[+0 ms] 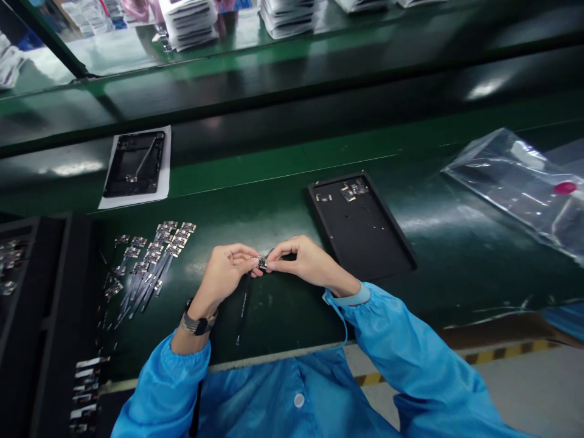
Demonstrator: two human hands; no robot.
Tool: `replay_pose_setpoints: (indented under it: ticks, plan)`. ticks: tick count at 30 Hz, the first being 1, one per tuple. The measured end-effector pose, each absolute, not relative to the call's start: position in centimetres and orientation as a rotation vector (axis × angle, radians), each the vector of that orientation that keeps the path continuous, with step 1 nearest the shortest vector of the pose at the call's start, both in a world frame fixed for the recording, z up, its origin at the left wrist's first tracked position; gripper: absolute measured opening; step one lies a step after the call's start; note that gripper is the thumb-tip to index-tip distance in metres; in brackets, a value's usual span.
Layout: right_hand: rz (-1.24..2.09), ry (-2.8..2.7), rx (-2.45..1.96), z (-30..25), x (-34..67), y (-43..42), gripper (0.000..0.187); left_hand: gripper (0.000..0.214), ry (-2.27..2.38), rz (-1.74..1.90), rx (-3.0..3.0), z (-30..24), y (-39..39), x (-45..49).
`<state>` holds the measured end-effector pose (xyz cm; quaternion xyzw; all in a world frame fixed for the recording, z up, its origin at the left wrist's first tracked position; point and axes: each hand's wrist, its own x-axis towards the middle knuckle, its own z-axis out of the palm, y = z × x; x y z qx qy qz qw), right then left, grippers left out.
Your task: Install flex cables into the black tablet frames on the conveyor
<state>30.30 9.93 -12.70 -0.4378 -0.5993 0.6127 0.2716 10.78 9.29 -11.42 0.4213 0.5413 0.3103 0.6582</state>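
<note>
My left hand [225, 271] and my right hand [303, 260] meet over the green bench, fingertips pinched together on a small metal-ended flex cable [262, 262]; its thin dark strip hangs down toward me. Both hands are closed on it. A watch sits on my left wrist. Several similar flex cables [150, 261] lie in a row to the left of my left hand. A black device frame [360, 228] with small parts at its top lies just right of my right hand.
Another black frame on white paper [135, 164] rests farther back left. Black trays [31, 304] stand at the left edge. A clear plastic bag [520, 182] lies at the right. Stacks of white packets sit beyond the raised rail.
</note>
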Motion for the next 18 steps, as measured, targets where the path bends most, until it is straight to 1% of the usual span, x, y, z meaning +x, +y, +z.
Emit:
replay_pose_setpoints:
  ticks: [7,10,14,18]
  plan:
    - [1.663,-1.627,-1.186,-13.1,30.4,9.9,0.013,0.014,1.252,0.703,0.98,-11.4,9.2,11.2]
    - [1.588,-1.685,-1.204,-12.7,30.0,9.8,0.012,0.015,1.294,0.68,1.09,-11.1,9.5,10.4]
    - [1.254,-1.774,-1.25,-11.0,31.1,10.2,0.014,0.014,1.586,0.707,1.397,-10.9,10.3,7.3]
    - [0.83,-1.57,-1.466,-9.9,36.0,10.6,0.017,0.017,1.855,0.634,1.743,-11.4,11.3,4.3]
